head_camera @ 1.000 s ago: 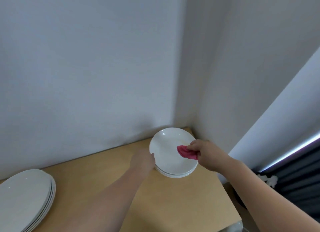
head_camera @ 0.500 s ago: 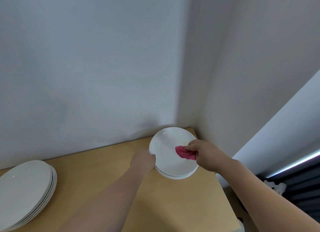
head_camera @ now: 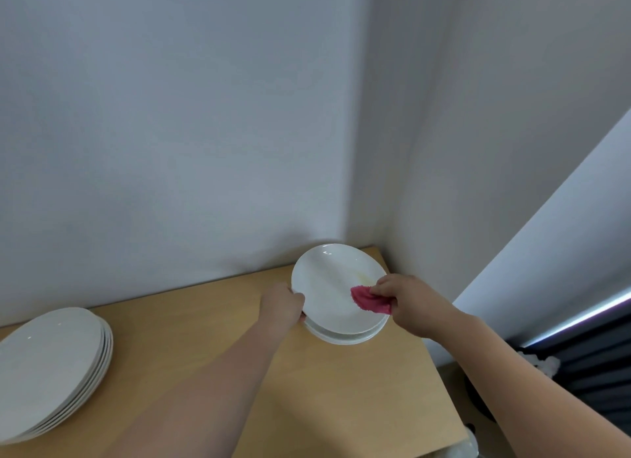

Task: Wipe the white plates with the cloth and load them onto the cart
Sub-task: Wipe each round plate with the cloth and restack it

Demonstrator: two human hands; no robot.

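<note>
A small stack of white plates (head_camera: 336, 334) sits at the far right corner of the wooden table (head_camera: 211, 321). The top plate (head_camera: 327, 287) is tilted up off the stack, with a faint yellowish smear near its right side. My left hand (head_camera: 283, 307) grips its left rim. My right hand (head_camera: 406, 302) holds a bunched pink cloth (head_camera: 368, 300) against the plate's right part.
A second stack of several larger white plates (head_camera: 47, 369) lies at the table's left edge. White walls meet in a corner right behind the plates. To the right, past the table edge, there is a dark ribbed object (head_camera: 587, 365) low down.
The top plate has come up off the stack at its left side. My right hand with the cloth has shifted slightly to the right on the plate.
</note>
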